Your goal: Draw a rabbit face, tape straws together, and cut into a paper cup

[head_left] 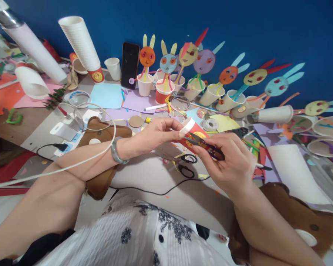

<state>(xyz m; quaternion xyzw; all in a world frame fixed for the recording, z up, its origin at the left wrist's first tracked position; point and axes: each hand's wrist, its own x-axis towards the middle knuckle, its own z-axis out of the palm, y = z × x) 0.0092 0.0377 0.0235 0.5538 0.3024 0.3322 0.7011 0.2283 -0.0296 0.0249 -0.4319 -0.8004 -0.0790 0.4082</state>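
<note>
My left hand (pixel 161 133) is closed, fingertips pinching the rim of a red paper cup (pixel 195 127) with gold print and a white inside. The cup tilts above the table. Closed round a dark tool with a pointed, blade-like end (pixel 193 138) is my right hand (pixel 227 157); the tool's exact kind is unclear. Its tip lies across the cup's side near my left fingertips. Part of the cup is hidden behind the right hand. Black-handled scissors (pixel 189 159) lie on the table just below the hands.
Paper cups bearing rabbit faces, such as an orange one (pixel 147 56), line the blue wall. A phone (pixel 130 65) and a tall cup stack (pixel 79 42) stand back left. A white cable (pixel 72 168) crosses my left forearm. Tape (pixel 211 124) and coloured paper lie beyond the hands.
</note>
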